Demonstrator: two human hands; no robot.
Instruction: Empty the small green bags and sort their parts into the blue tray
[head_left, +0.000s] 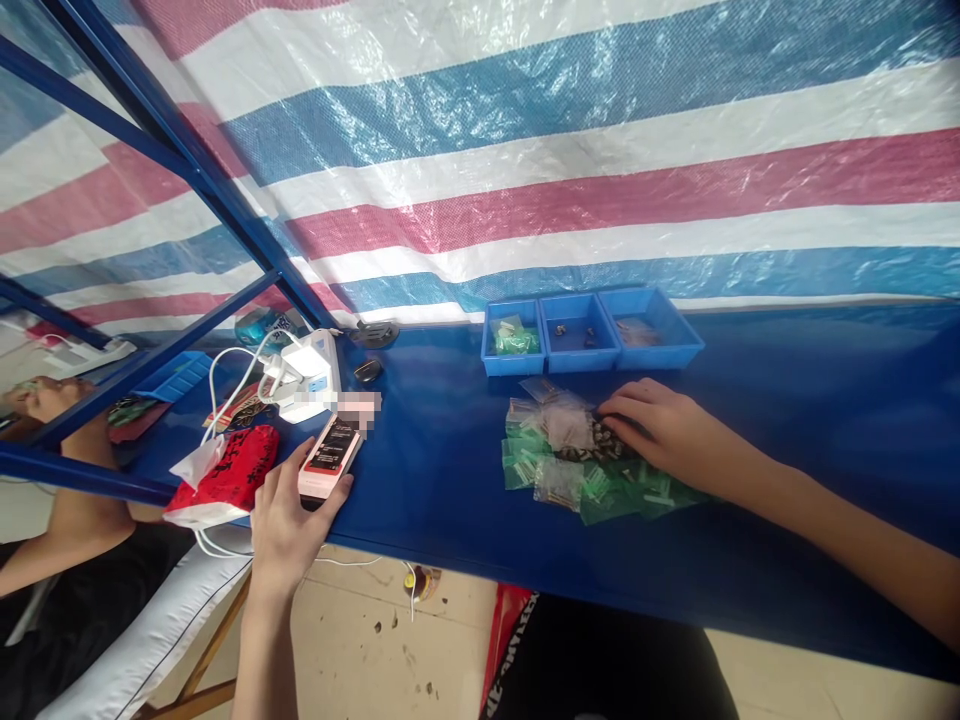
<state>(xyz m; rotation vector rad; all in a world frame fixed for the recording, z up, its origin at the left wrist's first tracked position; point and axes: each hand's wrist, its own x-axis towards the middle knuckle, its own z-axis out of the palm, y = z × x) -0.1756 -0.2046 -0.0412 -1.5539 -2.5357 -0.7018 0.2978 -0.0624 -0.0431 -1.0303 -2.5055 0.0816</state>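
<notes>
My left hand (289, 520) is closed around the sides of a phone (324, 478) at the table's front edge, thumb on one side and fingers on the other. Its screen is lit. On the right, my right hand (651, 425) reaches into a heap of small metal parts (600, 440), fingers bent together at the tips; whatever they pinch is too small to make out. Around the metal parts lie clear plastic bags (566, 425) and green plastic bags (611, 492) with small pieces inside.
Behind the heap stand three joined blue bins: one with green bags (491, 362), one with a few small parts (577, 358), one with a clear bag (675, 350). A white power strip (319, 375), cables and a red packet (232, 475) lie left. Beyond the blue frame (157, 110) another person's arm (82, 450) shows.
</notes>
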